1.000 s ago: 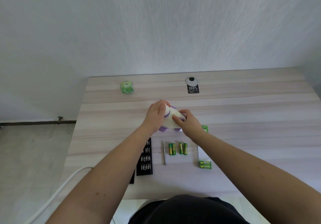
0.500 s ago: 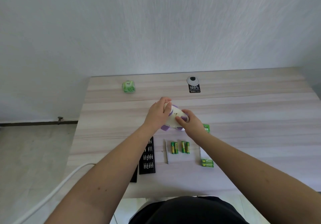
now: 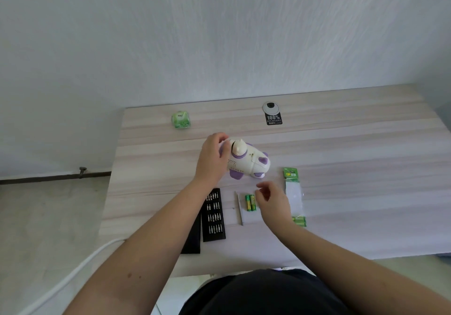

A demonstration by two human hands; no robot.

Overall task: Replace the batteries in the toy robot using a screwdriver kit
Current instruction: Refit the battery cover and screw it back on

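1. Your left hand (image 3: 211, 159) grips the left end of the toy (image 3: 246, 160), fingers curled over its far side, just above the middle of the frame.
2. The toy, white with purple parts, lies on its side on the desk (image 3: 341, 168); a rounded cream knob points up and its purple feet point right.
3. Your right hand (image 3: 274, 202) hovers below the toy, apart from it, fingers loosely curled and holding nothing.
4. Just left of that hand, loose green-and-yellow batteries (image 3: 250, 202) lie side by side on the desk.
5. A thin grey screwdriver (image 3: 239, 208) lies left of the batteries, nearly upright in the frame.
6. Further left, the black bit tray (image 3: 214, 215) lies open with rows of small bits; a second black piece (image 3: 192, 239) lies against its left side, partly under your left forearm.
7. Right of your right hand lies a clear battery pack (image 3: 294, 192) with a green card at the top; more green shows at its lower end.
8. The desk is pale wood with lengthwise grain and stands against a white textured wall (image 3: 219, 33) that fills the upper half of the frame.
9. A green packet (image 3: 180, 119) sits in the desk's upper left, a black "100%" tag (image 3: 273, 116) beside a grommet at upper centre.
10. At left, grey floor (image 3: 48, 217) meets a dark skirting strip; a white cable (image 3: 73, 273) crosses the lower left.
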